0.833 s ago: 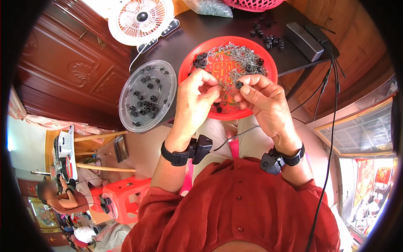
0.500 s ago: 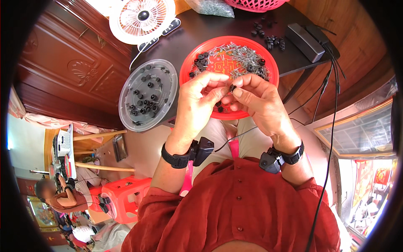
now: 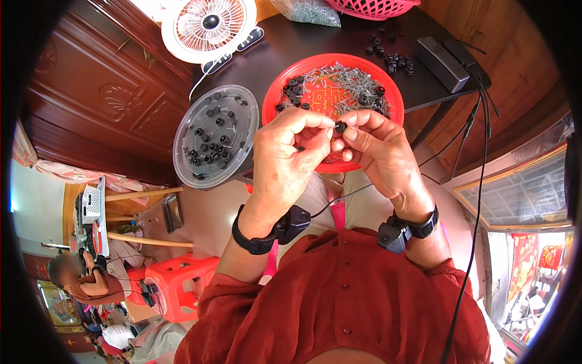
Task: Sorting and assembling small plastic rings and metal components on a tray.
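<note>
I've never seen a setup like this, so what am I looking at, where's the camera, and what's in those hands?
There's no machine here: these are a person's own bare left hand and right hand. A wide camera worn on the head looks down, which is why straight edges look bent.

At the near side of a dark table is a red tray with metal pins and black pieces. Left of it, a clear dish holds more black pieces. A white fan and a pink basket stand farther back.

The right hand pinches one small black part. The left fingertips meet it, but what they grip is too small to tell.
</note>
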